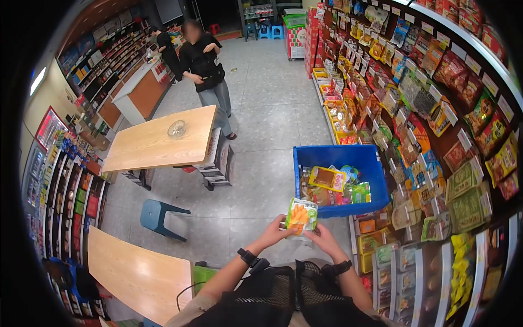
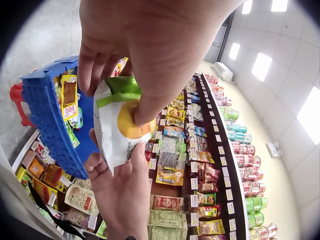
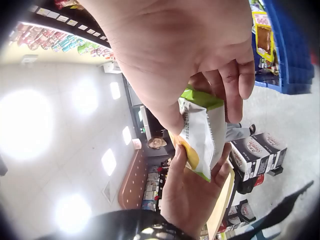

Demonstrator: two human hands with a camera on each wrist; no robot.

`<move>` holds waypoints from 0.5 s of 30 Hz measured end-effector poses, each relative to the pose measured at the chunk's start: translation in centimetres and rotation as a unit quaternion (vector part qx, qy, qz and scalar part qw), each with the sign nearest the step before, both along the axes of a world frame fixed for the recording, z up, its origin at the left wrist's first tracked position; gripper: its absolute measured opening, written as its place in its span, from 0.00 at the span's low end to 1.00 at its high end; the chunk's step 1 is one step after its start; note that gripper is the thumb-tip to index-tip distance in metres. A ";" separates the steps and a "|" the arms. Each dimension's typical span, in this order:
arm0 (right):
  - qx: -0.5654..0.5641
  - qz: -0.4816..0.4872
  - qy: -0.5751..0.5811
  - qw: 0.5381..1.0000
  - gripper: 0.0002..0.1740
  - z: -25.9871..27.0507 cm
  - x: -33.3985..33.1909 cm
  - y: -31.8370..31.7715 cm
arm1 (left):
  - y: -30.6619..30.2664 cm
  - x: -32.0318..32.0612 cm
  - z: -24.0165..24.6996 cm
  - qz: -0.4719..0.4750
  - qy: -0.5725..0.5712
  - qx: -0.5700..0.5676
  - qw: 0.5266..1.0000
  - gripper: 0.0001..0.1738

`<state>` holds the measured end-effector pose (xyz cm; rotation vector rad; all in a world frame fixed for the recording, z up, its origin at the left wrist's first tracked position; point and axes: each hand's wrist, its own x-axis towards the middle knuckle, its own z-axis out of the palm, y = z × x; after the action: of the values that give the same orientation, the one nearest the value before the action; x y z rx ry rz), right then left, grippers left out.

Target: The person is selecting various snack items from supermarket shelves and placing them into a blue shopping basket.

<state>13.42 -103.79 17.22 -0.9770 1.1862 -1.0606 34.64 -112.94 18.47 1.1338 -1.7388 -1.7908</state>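
A white and green snack packet [image 1: 301, 217] with an orange picture on its front is held up in front of the body. The left hand [image 1: 277, 231] grips its left side and the right hand [image 1: 323, 238] its lower right side. In the left wrist view the packet [image 2: 120, 122] sits between the left hand [image 2: 145, 45] above and the right hand [image 2: 120, 190] below, thumbs on its face. The right wrist view shows the packet [image 3: 202, 132] pinched by the right hand [image 3: 185, 55] and the left hand [image 3: 192, 195].
Just beyond the packet, a blue crate [image 1: 348, 211] on the floor holds several packets. Shelves of snacks [image 1: 419, 136] line the right side. Wooden tables [image 1: 158, 136] and a dark stool [image 1: 156, 218] stand to the left. Two people are farther back, one [image 1: 204, 62] beside the table.
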 end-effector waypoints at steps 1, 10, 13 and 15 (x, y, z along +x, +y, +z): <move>-0.016 0.002 -0.003 1.000 0.26 0.4 -1.5 -1.4 | -1.1 -1.5 0.7 0.001 -0.002 -0.001 1.000 0.36; -0.032 0.032 0.004 0.999 0.25 1.7 -10.6 -8.4 | -6.2 -10.3 3.6 0.039 0.009 -0.002 0.999 0.31; -0.029 0.042 0.005 0.999 0.25 0.9 -12.6 -9.8 | -7.3 -11.8 3.9 0.037 0.001 -0.018 0.999 0.29; -0.030 0.036 0.010 0.999 0.25 0.2 -13.4 -9.9 | -7.9 -12.5 3.3 0.037 0.007 0.007 0.999 0.29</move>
<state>0.04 -113.66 17.44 -1.0725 1.1317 -1.0364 22.10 -120.84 21.80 1.1740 -1.6572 -1.7640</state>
